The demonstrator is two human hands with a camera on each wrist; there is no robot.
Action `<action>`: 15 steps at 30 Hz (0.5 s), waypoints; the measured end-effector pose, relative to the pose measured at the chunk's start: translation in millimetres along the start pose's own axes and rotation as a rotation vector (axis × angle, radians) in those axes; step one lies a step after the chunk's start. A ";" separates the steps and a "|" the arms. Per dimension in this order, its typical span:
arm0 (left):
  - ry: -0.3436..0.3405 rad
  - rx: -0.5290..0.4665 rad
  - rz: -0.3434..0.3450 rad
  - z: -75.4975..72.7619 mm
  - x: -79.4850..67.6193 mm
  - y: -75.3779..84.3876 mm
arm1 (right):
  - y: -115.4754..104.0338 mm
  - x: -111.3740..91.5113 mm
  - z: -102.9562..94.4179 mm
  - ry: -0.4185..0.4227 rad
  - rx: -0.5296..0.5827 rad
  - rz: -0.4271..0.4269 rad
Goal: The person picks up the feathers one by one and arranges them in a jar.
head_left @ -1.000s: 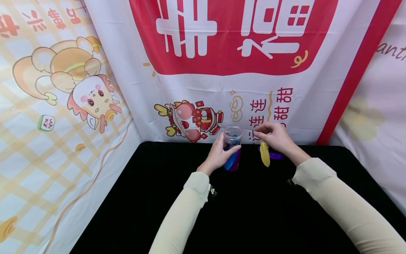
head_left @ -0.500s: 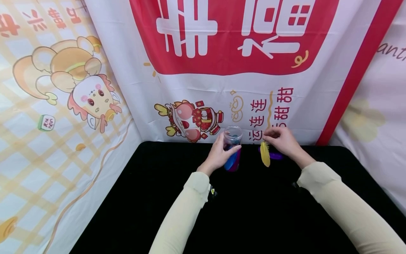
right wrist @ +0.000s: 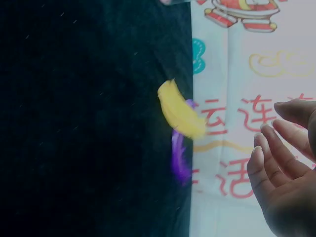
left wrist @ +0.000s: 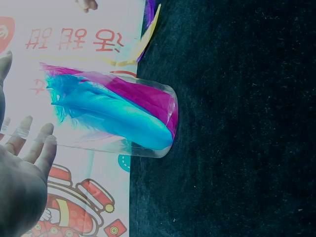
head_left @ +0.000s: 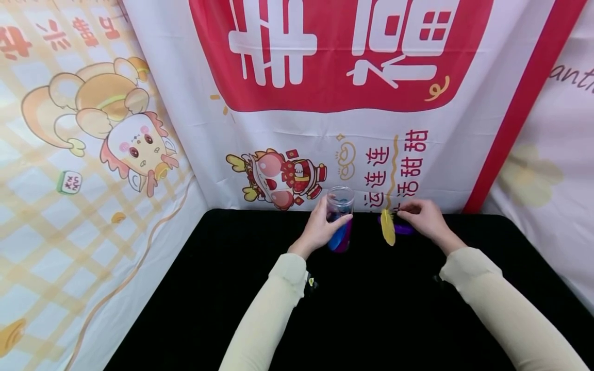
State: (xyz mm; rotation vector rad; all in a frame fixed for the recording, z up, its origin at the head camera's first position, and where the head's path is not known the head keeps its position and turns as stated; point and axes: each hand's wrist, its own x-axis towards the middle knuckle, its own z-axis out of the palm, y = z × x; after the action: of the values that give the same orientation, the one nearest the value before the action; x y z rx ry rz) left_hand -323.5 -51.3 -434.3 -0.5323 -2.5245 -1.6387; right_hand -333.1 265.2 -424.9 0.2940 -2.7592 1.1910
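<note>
My left hand [head_left: 319, 228] grips a clear cylindrical jar [head_left: 341, 195] near the table's back edge. Inside it, the left wrist view shows a blue feather [left wrist: 106, 113] and a magenta feather [left wrist: 155, 101]. My right hand [head_left: 424, 220] hovers just right of a yellow feather [head_left: 388, 229], with bent fingers. In the right wrist view, a gap separates the fingertips [right wrist: 256, 154] from the yellow feather, and nothing shows between thumb and fingers. A purple feather [head_left: 405, 229] lies on the table, partly behind the yellow one.
A black cloth covers the table [head_left: 352, 309]. Right behind its back edge hangs a white and red printed cloth [head_left: 213, 149]. More printed cloths close off the left [head_left: 60, 206] and right [head_left: 533, 170] sides.
My right hand has moved right and down, from above the yellow feather to beside it. The left hand, the jar and the loose feathers have stayed in place.
</note>
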 end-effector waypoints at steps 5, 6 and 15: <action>-0.002 -0.004 0.002 -0.3 -0.1 0.6 | 13.0 -4.3 1.4 0.015 -0.031 0.011; -0.002 -0.003 0.002 -0.2 -0.1 0.6 | 15.8 -5.2 2.2 0.024 -0.039 0.011; -0.001 0.000 -0.006 -0.4 -1.7 1.8 | 39.3 -10.9 9.2 0.055 -0.045 0.086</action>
State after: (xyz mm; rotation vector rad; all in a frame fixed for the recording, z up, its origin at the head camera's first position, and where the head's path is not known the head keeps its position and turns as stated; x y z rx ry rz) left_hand -321.4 -51.4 -433.0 -0.5263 -2.5287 -1.6409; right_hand -331.7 286.2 -460.9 0.1375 -2.7726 1.1355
